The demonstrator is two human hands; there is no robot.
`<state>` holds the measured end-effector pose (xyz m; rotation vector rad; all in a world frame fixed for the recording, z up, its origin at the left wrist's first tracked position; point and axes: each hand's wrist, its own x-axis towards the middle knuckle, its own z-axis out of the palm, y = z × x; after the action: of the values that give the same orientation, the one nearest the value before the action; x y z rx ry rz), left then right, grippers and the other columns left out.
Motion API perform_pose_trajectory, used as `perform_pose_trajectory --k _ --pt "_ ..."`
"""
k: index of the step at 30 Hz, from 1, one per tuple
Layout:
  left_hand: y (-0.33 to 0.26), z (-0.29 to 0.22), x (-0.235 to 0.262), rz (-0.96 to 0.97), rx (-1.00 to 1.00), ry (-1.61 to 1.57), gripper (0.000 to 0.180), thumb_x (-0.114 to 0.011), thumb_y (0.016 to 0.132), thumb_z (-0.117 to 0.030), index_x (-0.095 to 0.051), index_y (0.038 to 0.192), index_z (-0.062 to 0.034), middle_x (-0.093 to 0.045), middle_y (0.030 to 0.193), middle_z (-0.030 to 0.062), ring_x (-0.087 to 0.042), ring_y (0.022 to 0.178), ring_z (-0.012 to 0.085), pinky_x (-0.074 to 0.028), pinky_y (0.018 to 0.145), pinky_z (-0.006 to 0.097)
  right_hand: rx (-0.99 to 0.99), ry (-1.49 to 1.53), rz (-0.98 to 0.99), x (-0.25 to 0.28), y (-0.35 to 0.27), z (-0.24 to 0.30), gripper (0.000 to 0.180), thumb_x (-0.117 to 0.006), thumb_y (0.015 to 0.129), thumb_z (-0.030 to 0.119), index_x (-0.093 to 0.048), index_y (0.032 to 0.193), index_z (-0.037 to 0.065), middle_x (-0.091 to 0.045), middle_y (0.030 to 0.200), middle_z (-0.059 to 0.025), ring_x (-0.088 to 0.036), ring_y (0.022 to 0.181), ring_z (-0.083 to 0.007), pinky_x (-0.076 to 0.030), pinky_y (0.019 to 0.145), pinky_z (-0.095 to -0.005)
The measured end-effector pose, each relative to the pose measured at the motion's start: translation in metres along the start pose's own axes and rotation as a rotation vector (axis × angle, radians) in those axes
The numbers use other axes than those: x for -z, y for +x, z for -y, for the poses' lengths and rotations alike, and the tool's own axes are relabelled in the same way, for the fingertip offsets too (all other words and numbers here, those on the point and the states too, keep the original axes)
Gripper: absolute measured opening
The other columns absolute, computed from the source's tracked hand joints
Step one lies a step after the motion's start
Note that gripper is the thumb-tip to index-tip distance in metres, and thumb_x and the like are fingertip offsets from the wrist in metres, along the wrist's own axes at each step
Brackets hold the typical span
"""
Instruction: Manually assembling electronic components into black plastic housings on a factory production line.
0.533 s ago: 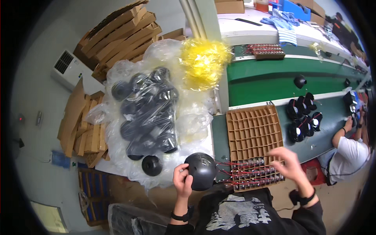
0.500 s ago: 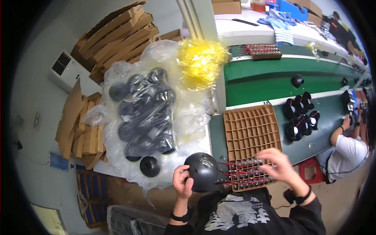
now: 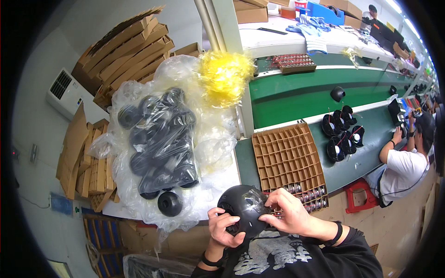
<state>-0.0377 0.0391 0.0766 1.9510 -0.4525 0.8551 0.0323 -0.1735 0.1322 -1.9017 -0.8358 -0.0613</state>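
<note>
Close in front of my chest, a round black plastic shell point(image 3: 250, 202) with openings in it is tilted in my left hand point(image 3: 224, 227). That hand's fingers and thumb wrap its left rim. My right hand point(image 3: 291, 214) meets the shell's right side, thumb and fingertips pinched together. A bit of red wire shows by those fingertips, but what they pinch is hidden. Just beyond is a brown cardboard divider tray point(image 3: 288, 153). Small metal parts with red wires point(image 3: 311, 194) fill its near rows, partly behind my right hand.
Plastic-wrapped black shells point(image 3: 162, 139) lie at left, with one loose shell point(image 3: 170, 204) nearby. Yellow film point(image 3: 225, 78) is bunched beside a post. Several assembled black units point(image 3: 345, 134) stand right of the tray. A co-worker point(image 3: 408, 160) sits far right near a red stool point(image 3: 360, 197).
My right hand has moved left from above the tray's parts to the shell's right side. The shell has turned in my left hand, and the whole view has shifted slightly.
</note>
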Motion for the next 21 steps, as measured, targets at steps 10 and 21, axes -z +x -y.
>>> perform_pose_trajectory --k 10,21 --pt "0.004 -0.006 0.000 0.039 -0.031 0.130 0.039 -0.071 0.070 -0.032 -0.058 0.098 -0.0081 -0.053 0.060 -0.0018 -0.050 0.055 0.0147 -0.037 0.080 0.034 0.114 -0.400 0.040 0.002 -0.007 0.016 0.020 -0.066 0.078 0.009 -0.057 0.092 -0.001 -0.057 0.084 -0.0101 -0.059 0.070 -0.0234 -0.051 0.059 -0.0320" --pt "-0.009 -0.012 0.001 0.000 0.011 0.143 0.047 -0.070 0.074 -0.047 -0.052 0.095 -0.0082 -0.053 0.066 0.0012 -0.046 0.068 0.0166 -0.037 0.080 0.036 -0.228 0.046 -0.080 0.021 -0.002 -0.007 0.013 -0.065 0.081 0.011 -0.055 0.086 0.003 -0.056 0.073 -0.0094 -0.060 0.063 -0.0265 -0.050 0.056 -0.0343"
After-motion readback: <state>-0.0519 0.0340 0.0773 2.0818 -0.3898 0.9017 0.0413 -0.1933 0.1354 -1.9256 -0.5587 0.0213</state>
